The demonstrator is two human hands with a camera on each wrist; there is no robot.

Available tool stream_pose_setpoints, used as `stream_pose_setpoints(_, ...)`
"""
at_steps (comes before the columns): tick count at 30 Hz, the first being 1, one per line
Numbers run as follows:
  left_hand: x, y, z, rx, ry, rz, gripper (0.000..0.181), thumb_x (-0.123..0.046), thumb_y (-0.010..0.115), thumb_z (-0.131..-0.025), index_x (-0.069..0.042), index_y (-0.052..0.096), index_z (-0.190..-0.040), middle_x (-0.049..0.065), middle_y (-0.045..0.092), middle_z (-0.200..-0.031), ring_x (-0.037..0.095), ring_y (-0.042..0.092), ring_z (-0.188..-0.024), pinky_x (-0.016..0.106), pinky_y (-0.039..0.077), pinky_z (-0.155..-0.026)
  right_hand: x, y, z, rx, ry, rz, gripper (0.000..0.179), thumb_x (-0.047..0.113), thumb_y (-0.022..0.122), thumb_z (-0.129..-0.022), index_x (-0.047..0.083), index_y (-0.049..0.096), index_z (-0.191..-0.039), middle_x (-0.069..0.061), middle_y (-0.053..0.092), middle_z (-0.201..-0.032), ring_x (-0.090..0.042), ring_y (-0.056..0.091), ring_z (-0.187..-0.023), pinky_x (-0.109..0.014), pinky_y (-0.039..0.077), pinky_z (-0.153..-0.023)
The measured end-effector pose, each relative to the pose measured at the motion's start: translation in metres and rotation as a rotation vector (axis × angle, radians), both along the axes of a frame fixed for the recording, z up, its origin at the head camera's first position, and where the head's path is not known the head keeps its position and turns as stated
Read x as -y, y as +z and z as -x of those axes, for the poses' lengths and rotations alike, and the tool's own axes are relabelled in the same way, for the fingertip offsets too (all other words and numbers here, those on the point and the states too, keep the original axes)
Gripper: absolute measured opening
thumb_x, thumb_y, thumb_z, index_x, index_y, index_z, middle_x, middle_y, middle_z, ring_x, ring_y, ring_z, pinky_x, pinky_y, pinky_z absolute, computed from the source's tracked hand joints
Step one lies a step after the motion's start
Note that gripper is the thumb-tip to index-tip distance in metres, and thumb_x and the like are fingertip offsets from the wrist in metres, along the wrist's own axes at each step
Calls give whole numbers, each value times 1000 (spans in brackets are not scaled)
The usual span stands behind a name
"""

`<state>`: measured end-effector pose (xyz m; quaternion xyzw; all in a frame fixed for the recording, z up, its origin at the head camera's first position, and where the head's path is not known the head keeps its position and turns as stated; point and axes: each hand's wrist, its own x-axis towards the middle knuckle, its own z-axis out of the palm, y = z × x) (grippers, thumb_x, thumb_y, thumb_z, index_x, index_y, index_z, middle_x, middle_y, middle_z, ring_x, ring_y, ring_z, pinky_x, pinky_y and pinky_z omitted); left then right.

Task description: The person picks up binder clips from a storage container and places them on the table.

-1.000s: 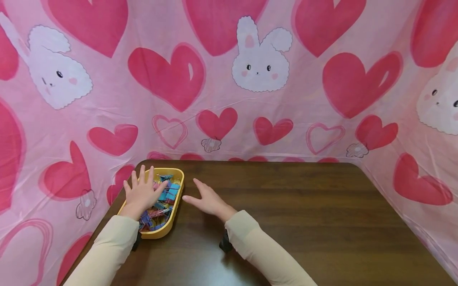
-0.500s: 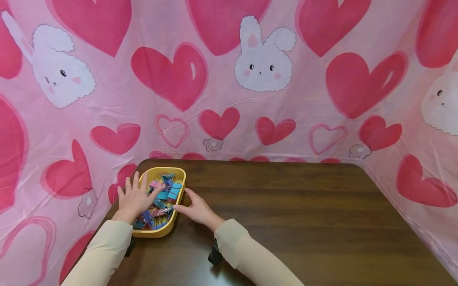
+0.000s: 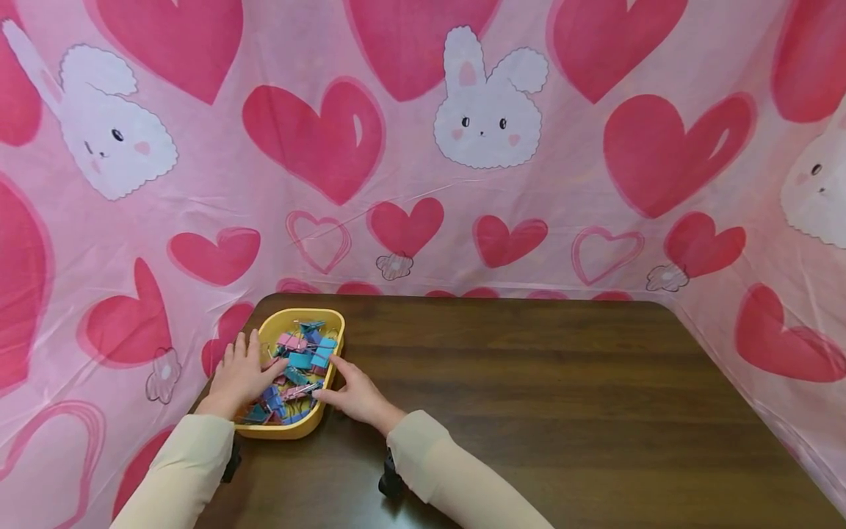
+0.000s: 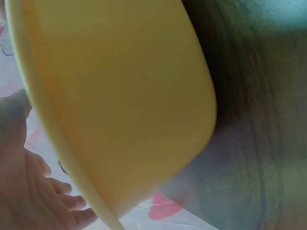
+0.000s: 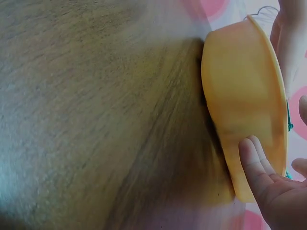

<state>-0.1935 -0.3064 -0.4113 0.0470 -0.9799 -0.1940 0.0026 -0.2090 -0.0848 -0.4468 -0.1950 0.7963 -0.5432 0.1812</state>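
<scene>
A yellow plastic bin (image 3: 280, 433) stands on the left part of the table, filled with colourful binder clips (image 3: 300, 360). My left hand (image 3: 238, 375) lies along the bin's left side, fingers fairly straight and the thumb reaching over the clips. At the right side is my right hand (image 3: 360, 397), its thumb over the rim and its straight fingers beside the outer wall. In the right wrist view the fingers (image 5: 254, 155) overlap the bin's wall (image 5: 244, 86); whether they touch is unclear. Part of the left rim is hidden behind the left hand.
The dark wooden table (image 3: 529, 397) extends to the right of the bin. A pink cloth (image 3: 410, 169) with hearts and rabbits hangs around its back and sides. The bin stands close to the table's left edge.
My left hand has moved left and toward me, from above the clips to the bin's left side. The right hand has moved left to the bin's right rim. The bin stays in place.
</scene>
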Motion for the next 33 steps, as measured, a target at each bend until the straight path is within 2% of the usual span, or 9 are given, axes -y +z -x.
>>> stream_pose_setpoints(4, 4, -1, 1, 37, 11, 1, 100, -49, 55, -86, 22, 3, -135, 46, 4, -136, 59, 5, -123, 65, 10, -97, 2, -1, 0, -50, 7, -37, 66, 31, 69, -83, 16, 40, -140, -7, 46, -129, -7, 55, -69, -20, 49, -67)
stream_pose_setpoints(9, 6, -3, 2, 84, 15, 6, 100, -49, 55, -86, 24, 4, -133, 46, 8, -135, 59, 11, -123, 64, 15, -97, 3, -4, 2, -112, 26, -50, 64, 29, 69, -83, 14, 41, -140, -7, 45, -132, -7, 56, -74, -19, 49, -69)
stream_pose_setpoints(13, 8, -4, 2, 93, 14, 11, 95, -49, 55, -86, 22, 12, -133, 43, 24, -129, 56, 26, -119, 64, 27, -93, 3, -7, 4, -198, 46, -82, 66, 31, 68, -83, 13, 41, -140, -5, 43, -136, -13, 55, -101, -24, 46, -84)
stream_pose_setpoints(17, 9, -5, 2, 82, 11, 22, 85, -49, 56, -86, 20, 25, -124, 37, 38, -112, 51, 41, -106, 61, 37, -87, 3, -7, 4, -254, 60, -133, 67, 37, 66, -83, 14, 40, -140, -2, 40, -140, -15, 39, -125, -31, 35, -99)
stream_pose_setpoints(22, 10, -4, 1, 80, 9, 12, 76, -48, 57, -86, 18, 31, -116, 27, 44, -96, 43, 48, -91, 58, 42, -83, 3, -7, 3, -258, 58, -159, 67, 40, 66, -83, 15, 40, -140, -2, 38, -142, -17, 36, -128, -34, 33, -101)
stream_pose_setpoints(28, 7, -5, 1, 69, -16, 35, 80, -46, 56, -88, 22, 30, -121, 35, 40, -107, 48, 46, -98, 59, 40, -84, 4, -5, 0, -255, 43, -168, 67, 37, 66, -84, 15, 40, -141, -1, 37, -143, -17, 36, -128, -34, 33, -101)
stream_pose_setpoints(33, 3, -4, -1, 61, -20, 42, 78, -45, 57, -87, 21, 32, -120, 32, 41, -103, 47, 48, -96, 59, 41, -83, 4, -5, -2, -235, 31, -161, 67, 34, 68, -83, 14, 39, -141, -2, 36, -143, -18, 36, -128, -34, 33, -101)
